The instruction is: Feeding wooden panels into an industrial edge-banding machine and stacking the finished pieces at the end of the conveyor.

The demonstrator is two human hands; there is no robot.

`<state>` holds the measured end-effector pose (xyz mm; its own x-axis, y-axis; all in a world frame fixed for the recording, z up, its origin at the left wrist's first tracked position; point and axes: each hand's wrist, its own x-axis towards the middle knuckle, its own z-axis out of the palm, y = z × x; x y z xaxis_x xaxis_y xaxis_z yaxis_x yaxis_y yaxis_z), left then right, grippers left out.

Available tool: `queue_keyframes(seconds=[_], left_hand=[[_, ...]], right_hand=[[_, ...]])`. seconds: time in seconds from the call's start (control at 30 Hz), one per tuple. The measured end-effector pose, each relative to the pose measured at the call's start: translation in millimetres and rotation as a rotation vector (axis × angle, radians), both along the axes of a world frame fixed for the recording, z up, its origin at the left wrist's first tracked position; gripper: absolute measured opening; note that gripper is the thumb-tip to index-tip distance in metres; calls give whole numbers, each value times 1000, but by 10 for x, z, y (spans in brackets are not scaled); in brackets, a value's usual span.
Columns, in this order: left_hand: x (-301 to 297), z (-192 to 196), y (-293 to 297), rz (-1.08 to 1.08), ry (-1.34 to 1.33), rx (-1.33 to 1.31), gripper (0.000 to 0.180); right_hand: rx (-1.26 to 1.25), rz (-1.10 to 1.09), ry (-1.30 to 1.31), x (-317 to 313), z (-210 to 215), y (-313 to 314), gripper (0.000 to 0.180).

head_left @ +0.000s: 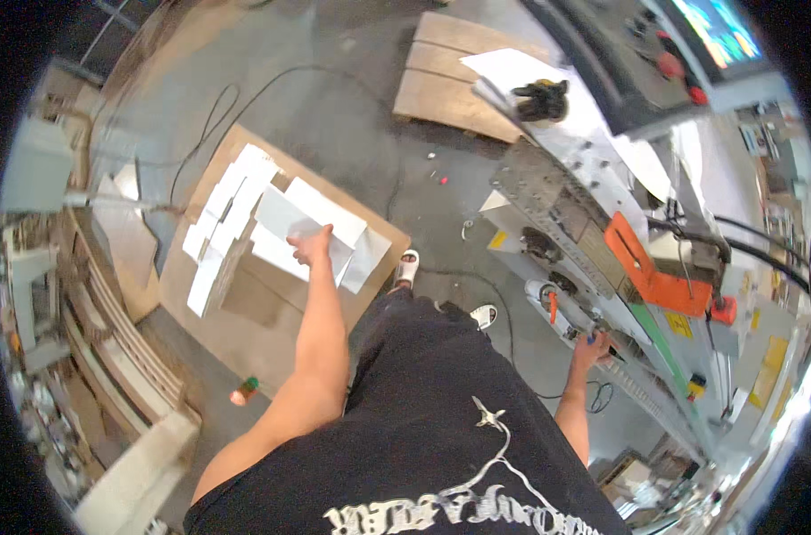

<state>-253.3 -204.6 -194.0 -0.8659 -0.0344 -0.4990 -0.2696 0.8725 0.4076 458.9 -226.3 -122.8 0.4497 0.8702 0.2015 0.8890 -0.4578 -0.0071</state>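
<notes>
My left hand [312, 244] reaches out over a brown cardboard sheet [272, 343] on the floor and grips the edge of a white flat sheet [321, 211] that lies over other white pieces. More white sheets [225, 209] lie in overlapping rows to the left on the cardboard. My right hand [591, 343] is closed on a small blue-tipped part at the lower edge of a large grey machine [566, 209] on my right.
An orange plate [651, 272] and a green strip sit on the machine. A wooden pallet [455, 76] lies on the concrete floor ahead. Cables run across the floor. A small bottle [244, 390] stands by the cardboard. Stacked boards [120, 343] lie at the left.
</notes>
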Motion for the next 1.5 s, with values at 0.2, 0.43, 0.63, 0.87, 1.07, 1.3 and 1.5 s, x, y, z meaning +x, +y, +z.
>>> queue_keyframes(seconds=[0.2,0.43,0.63,0.87,1.07,1.3,1.5], left_hand=[[373,1118,527,-861,172,643,104],[1489,2405,1429,-2046,241,620,107],[2239,2419,2233,-2472,371,399,103],[2261,2047,2352,-2146,390,329,88],[2072,1860,2004,-1508,303,440,56],[2262,1638,2096,-1393,285,610,43],[2950,1999,1898,-1194,-507,586,46]], right_hand=[[-43,-154,-38,-459,165,146,53],[-54,-263,201,-673,610,140,61],[-202,-234,387,-1103,890,410,57],[184,235,1541,-2417,960,1208,31],[461,-166,1912,-2705,734,1668,22],[354,51,1438,-2632,588,1860,17],[751,-598,1854,-2151,919,1693,17]])
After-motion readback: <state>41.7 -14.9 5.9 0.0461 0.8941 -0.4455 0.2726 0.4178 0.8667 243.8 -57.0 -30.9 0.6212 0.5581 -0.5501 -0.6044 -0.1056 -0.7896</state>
